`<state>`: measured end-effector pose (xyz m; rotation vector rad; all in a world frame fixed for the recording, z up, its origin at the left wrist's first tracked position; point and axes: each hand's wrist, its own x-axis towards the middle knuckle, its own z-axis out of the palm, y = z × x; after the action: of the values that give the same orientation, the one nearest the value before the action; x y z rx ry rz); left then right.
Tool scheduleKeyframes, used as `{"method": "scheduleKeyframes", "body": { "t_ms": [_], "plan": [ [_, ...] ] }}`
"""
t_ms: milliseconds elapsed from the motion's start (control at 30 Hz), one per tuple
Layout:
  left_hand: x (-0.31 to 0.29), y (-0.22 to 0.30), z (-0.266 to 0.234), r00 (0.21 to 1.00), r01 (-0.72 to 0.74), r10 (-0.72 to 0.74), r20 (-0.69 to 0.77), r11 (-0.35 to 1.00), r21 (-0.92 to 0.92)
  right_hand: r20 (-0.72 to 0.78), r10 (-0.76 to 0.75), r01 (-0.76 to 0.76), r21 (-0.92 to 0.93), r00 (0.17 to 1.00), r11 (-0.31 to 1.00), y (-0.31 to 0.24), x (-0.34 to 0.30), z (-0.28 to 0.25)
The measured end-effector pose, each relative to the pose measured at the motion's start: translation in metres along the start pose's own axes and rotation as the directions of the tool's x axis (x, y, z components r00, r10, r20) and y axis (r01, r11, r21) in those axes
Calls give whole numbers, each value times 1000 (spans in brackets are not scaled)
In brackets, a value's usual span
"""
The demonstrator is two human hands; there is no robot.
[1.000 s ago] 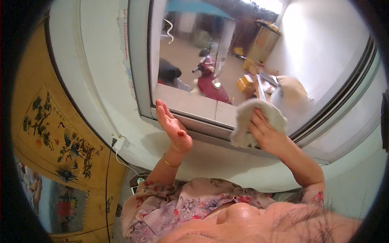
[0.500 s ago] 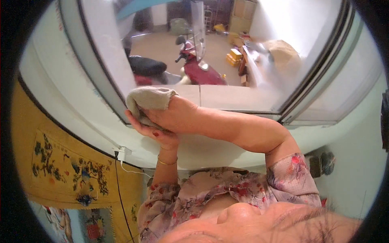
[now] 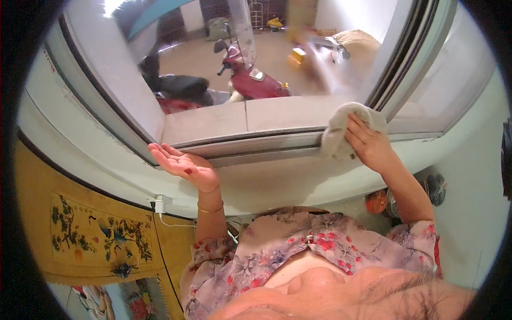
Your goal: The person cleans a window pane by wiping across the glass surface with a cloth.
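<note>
My right hand point(image 3: 368, 143) presses a pale beige cloth point(image 3: 337, 130) against the lower right part of the window, where the pane meets the frame point(image 3: 282, 143). Its fingers lie over the cloth and hold it. At the window's lower left corner, my left hand point(image 3: 186, 168) has its palm turned up and its fingers stretched out, with nothing in it. A thin bracelet point(image 3: 211, 208) circles the left wrist. Between the two hands runs the lower rail of the grey window frame.
Through the glass, a red scooter point(image 3: 253, 77) stands on a tiled floor. A white plug point(image 3: 162, 202) with a cable sits on the wall below the left hand. A yellow picture hanging point(image 3: 101, 229) covers the lower left wall. Balls of yarn point(image 3: 376, 201) lie near the right arm.
My right hand has swept the cloth from the lower left corner, beside my left hand, across to the lower right. The left hand stays near the left corner, now free of the cloth.
</note>
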<state>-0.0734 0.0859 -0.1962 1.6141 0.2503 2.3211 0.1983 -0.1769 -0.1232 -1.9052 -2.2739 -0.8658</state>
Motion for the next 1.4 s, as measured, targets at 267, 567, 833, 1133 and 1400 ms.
{"method": "scheduleKeyframes", "body": {
  "t_ms": [267,567,833,1133,1400],
  "plan": [
    [6,13,9,1000,-3,3,-2,1000,-6,7,12,-13,130,1000,991,-21,23,-4],
    [4,11,6,992,-122,118,52,990,75,-443,-195,216,-3,875,976,-114,181,5],
    [7,30,16,986,167,-166,-13,984,59,-635,-99,380,324,766,866,-126,219,22],
    [4,17,7,998,-32,34,57,998,-45,-273,-258,222,-155,927,963,-13,107,-59],
    [5,18,11,993,-49,51,104,999,-20,-634,236,-387,-108,736,916,110,163,-245]
  ]
}}
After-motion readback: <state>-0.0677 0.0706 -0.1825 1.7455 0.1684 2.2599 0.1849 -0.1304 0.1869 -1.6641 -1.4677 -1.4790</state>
